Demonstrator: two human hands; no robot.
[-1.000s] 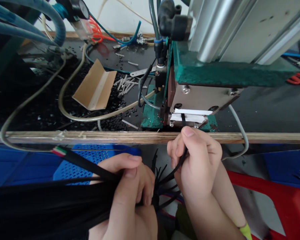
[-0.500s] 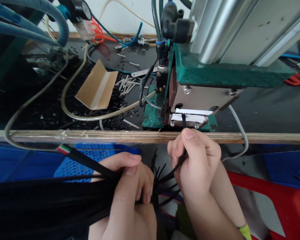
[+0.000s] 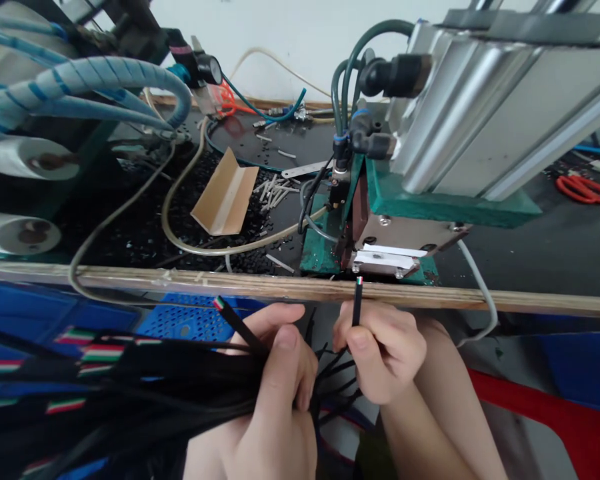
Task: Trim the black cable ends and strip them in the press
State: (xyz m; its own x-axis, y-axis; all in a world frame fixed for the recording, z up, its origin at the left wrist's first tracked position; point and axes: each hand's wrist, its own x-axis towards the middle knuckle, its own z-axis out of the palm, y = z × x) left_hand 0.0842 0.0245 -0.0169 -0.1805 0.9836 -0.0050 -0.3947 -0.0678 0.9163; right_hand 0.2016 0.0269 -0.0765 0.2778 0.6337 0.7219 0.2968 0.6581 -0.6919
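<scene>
My left hand (image 3: 280, 373) is closed round a thick bundle of black cables (image 3: 170, 387). Their cut ends on the left show red, white and green wires, and one end sticks up past my thumb. Between thumb and fingers, my right hand (image 3: 380, 350) pinches a single black cable (image 3: 359, 303), its end pointing up with short coloured wire tips. That tip is just in front of the bench edge, below the jaws of a pneumatic press (image 3: 387, 257), apart from them. White strips line the press jaws.
On the dark bench, whose wooden edge (image 3: 260, 285) faces me, lie a folded cardboard piece (image 3: 226, 197), pale tube offcuts (image 3: 276, 193) and black scraps. Hoses loop left of the press. Red-handled scissors (image 3: 584, 189) lie right. Below are a blue perforated basket (image 3: 185, 323) and a red stool (image 3: 540, 407).
My right hand has drawn the cable's end out of the press jaws and down toward me. The view has shifted, bringing more of the bundle's coloured ends into sight.
</scene>
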